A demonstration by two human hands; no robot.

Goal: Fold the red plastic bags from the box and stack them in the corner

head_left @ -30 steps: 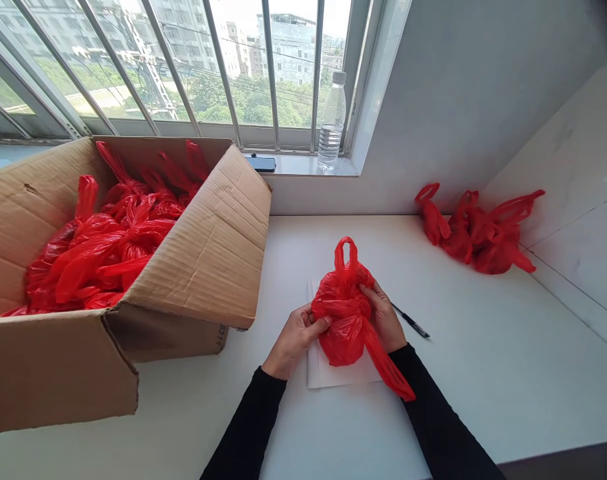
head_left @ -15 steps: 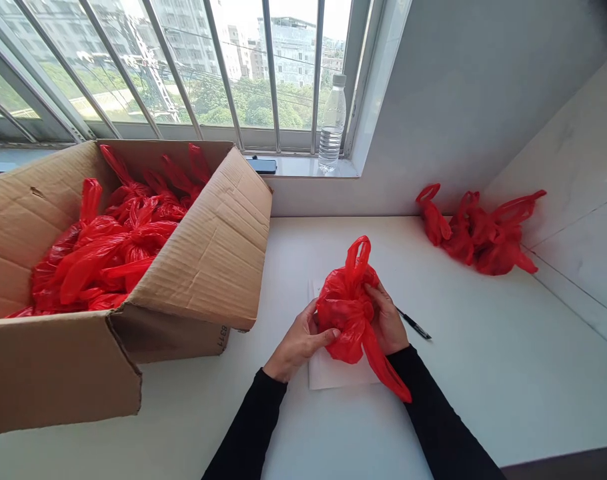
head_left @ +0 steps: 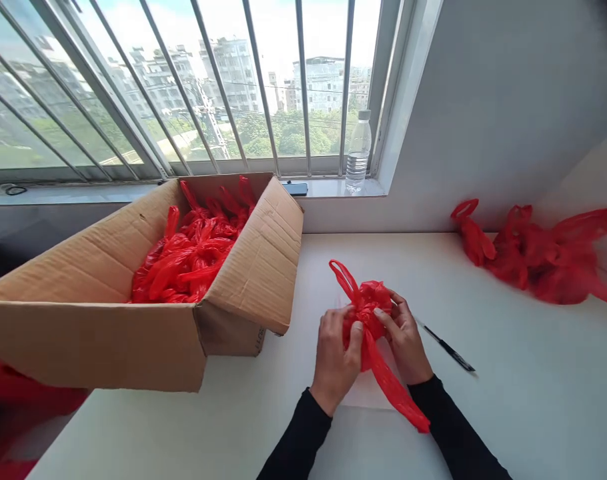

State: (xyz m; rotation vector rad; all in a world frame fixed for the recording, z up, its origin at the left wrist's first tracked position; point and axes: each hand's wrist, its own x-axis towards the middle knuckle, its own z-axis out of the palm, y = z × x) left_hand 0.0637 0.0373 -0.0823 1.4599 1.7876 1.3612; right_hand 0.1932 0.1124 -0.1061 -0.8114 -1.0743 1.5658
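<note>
Both hands bunching one red bag above the white table.

My left hand (head_left: pixel 335 353) and right hand (head_left: pixel 406 340) clench the red bag (head_left: pixel 366 310) — already bunched, one handle trailing near. Many bagged bundles (head_left: pixel 193 250) fill the cardboard box (head_left: pixel 253 267) — a pile (head_left: pixel 533 257) lies far right.

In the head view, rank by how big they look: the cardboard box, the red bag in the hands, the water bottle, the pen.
1. cardboard box
2. red bag
3. water bottle, though it stands farther off
4. pen
</note>
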